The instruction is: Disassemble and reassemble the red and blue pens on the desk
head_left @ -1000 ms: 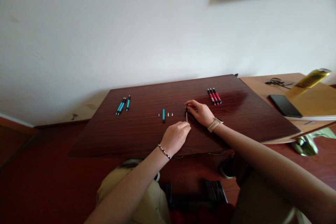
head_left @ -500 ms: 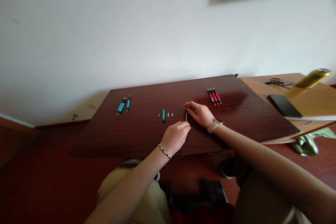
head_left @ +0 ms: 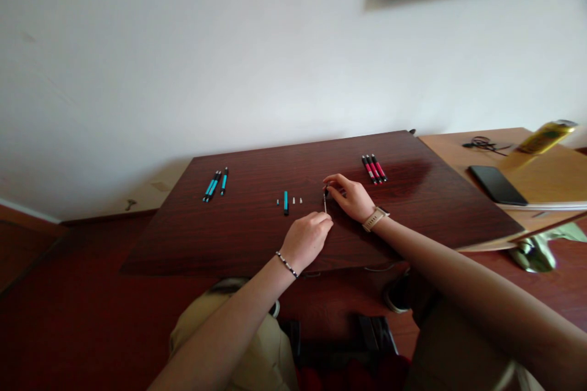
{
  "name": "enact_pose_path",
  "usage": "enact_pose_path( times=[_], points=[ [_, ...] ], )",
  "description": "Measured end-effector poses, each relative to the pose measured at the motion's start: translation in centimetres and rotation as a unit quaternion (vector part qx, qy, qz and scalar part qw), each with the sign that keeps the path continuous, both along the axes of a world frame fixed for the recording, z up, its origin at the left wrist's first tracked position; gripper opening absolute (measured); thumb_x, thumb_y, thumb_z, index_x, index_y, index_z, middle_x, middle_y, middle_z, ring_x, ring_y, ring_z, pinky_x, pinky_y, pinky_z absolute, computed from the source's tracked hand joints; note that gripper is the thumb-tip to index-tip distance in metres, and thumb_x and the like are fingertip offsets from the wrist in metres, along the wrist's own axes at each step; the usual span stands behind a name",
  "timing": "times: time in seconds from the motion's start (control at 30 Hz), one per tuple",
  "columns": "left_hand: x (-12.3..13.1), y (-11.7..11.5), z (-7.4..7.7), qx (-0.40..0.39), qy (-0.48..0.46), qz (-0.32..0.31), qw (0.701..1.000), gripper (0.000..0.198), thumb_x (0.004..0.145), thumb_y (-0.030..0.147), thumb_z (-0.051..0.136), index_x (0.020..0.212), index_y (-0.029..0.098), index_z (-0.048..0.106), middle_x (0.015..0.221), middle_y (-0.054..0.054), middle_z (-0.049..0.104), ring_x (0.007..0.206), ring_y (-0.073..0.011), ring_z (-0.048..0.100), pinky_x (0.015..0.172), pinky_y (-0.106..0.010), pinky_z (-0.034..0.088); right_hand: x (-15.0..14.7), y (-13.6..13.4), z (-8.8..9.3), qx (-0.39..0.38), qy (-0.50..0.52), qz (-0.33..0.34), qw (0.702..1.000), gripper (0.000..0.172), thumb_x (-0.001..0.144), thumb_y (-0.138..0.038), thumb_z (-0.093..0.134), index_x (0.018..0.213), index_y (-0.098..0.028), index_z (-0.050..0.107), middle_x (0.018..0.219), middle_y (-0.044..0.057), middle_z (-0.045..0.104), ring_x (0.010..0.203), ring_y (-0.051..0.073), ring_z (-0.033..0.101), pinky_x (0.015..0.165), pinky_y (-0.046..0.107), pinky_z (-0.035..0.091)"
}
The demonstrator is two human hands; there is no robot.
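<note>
As the left hand (head_left: 306, 237) and right hand (head_left: 352, 198) each pinch the rod (head_left: 325, 203), grips closed, over the bench (head_left: 238, 238), a crooked pull could bend it, and a stray left knuckle might scatter the white bits (head_left: 294, 200) nearby.

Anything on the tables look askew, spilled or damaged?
No spill or clear damage visible. The yellow can at far right appears steeply tilted, though wide-angle distortion may explain that. On the dark table, a blue pen barrel lies among small loose pieces, but their tidy row looks deliberate rather than broken.
</note>
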State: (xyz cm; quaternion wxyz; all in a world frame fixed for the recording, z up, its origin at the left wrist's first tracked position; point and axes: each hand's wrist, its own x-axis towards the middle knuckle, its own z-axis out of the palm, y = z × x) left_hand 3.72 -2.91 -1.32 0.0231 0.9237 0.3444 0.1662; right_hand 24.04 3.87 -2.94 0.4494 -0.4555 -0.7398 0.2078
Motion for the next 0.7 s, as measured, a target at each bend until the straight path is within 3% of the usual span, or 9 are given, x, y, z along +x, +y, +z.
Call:
enact_pose_path(
  times=[0.2, 0.7],
  points=[
    [0.0, -0.1, 0.0, -0.004, 0.002, 0.000, 1.000, 0.020, 0.103, 0.009, 0.053, 0.106, 0.016, 0.072, 0.111, -0.007, 0.075, 0.105, -0.0204, 0.071, 0.096, -0.033, 0.061, 0.7, 0.9, -0.6, -0.049, 0.064, -0.017, 0.997, 0.021, 0.100, -0.034, 0.062, 0.118, -0.026, 0.068, 0.097, 0.004, 0.079, 0.084, 0.022, 0.076, 0.080, 0.035, 0.059],
    [-0.1, 0.0, -0.1, 0.003, 0.020, -0.019, 1.000, 0.018, 0.102, 0.008, 0.054, 0.106, 0.016, 0.070, 0.110, -0.007, 0.073, 0.106, -0.0202, 0.069, 0.097, -0.033, 0.060, 0.9, 1.3, -1.1, -0.074, 0.059, -0.042, 0.995, 0.021, 0.097, -0.033, 0.065, 0.115, -0.025, 0.068, 0.098, 0.005, 0.081, 0.090, 0.023, 0.078, 0.086, 0.037, 0.060]
  ],
)
